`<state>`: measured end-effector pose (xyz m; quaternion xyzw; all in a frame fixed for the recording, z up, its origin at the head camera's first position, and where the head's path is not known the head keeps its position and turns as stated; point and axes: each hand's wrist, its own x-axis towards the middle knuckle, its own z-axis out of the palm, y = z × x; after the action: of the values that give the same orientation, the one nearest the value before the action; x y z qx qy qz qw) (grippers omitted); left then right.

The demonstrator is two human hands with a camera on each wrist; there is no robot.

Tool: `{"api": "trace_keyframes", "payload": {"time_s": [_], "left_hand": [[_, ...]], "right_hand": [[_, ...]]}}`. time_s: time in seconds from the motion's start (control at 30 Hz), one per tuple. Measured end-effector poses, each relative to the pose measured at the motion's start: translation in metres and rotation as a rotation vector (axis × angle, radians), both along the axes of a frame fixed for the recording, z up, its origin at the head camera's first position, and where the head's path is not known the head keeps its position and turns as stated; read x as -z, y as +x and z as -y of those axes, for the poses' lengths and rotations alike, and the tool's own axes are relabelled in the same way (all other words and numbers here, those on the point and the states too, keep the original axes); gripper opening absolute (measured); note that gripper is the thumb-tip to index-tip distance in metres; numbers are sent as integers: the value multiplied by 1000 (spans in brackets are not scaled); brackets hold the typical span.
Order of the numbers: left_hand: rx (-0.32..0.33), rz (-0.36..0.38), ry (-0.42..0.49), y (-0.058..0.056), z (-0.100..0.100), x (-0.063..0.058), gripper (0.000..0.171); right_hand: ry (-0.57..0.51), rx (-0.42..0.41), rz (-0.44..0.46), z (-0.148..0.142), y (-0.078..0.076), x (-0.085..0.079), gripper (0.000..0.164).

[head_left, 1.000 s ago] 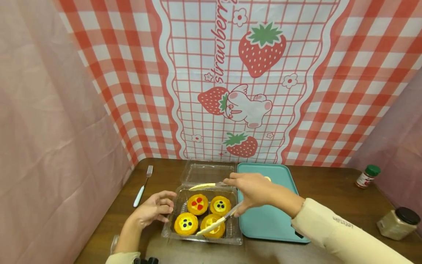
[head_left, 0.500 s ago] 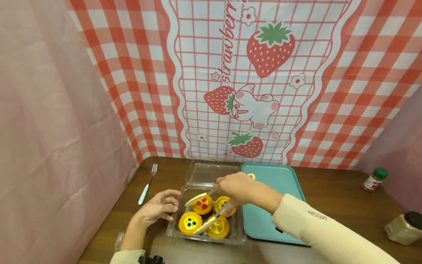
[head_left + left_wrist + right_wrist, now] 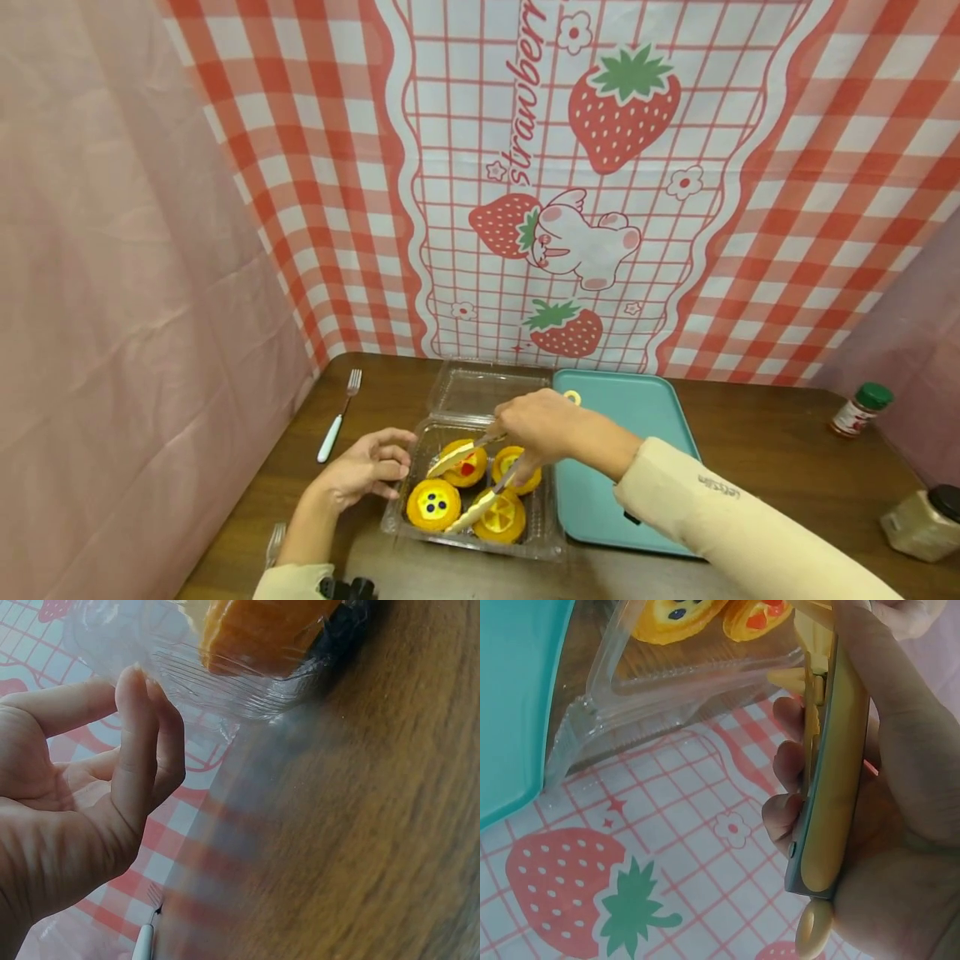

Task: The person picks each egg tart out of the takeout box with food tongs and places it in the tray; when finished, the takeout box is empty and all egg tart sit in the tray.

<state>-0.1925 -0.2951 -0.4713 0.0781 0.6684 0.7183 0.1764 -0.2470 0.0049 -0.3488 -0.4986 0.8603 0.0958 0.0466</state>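
My right hand (image 3: pixel 543 425) grips a pair of tongs (image 3: pixel 832 772) with pale yellow tips, their arms spread apart. The tips reach into a clear plastic clamshell box (image 3: pixel 517 546), on either side of a blueberry-topped tart (image 3: pixel 433 504) at its front left. Around it in the box sit a tart with red topping (image 3: pixel 468 468), an orange-slice tart (image 3: pixel 501 518) and another tart (image 3: pixel 517 468), partly covered by the right hand. My left hand (image 3: pixel 363 471) is at the box's left wall, fingers loosely bent and fingertips right at the rim.
The box's clear lid (image 3: pixel 487 392) lies folded back. A teal tray (image 3: pixel 607 492) stands to its right. A white-handled fork (image 3: pixel 330 437) lies left, another fork (image 3: pixel 275 542) beside the left forearm. A green-capped jar (image 3: pixel 861 410) and a black-lidded jar (image 3: pixel 924 523) stand far right.
The right hand has carried the tongs down and left into the box, the tips drawing closer together around the blueberry tart. The left hand stays at the box's side. The view shifted slightly.
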Motion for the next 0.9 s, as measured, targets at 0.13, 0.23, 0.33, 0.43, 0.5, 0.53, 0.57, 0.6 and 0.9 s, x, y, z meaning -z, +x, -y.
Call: {"api": "trace_keyframes", "payload": {"time_s": [0.13,0.23,0.33,0.43,0.5,0.53,0.57,0.6,0.9], "left_hand": [[-2,3,-2,0,0,0,57],[-4,2,-4,0,0,1,57],[-6,0,-7,0,0,2,58],[-3,1,-11,-1,0,3,58],[-1,1,-12,-1,0,3,58],[0,1,-13,-1,1,3,58],[-1,0,-14,-1,1,3,58],[-1,-1,-16,-1,1,3,58],[-3,1,-25,-1,2,1,58]], "right_hand": [[18,-13,-3,3,-1,1,65],[28,-19,-1,6,-2,3,66],[27,-26,9,7,-4,7,65],[17,-28,28,6,-6,10,64],[5,-30,37,5,-7,11,63],[-2,-32,39,3,-7,12,63],[-8,-36,41,2,-7,12,64],[-17,-40,48,1,-7,11,64],[-71,-36,39,-7,-9,-14,63]]}}
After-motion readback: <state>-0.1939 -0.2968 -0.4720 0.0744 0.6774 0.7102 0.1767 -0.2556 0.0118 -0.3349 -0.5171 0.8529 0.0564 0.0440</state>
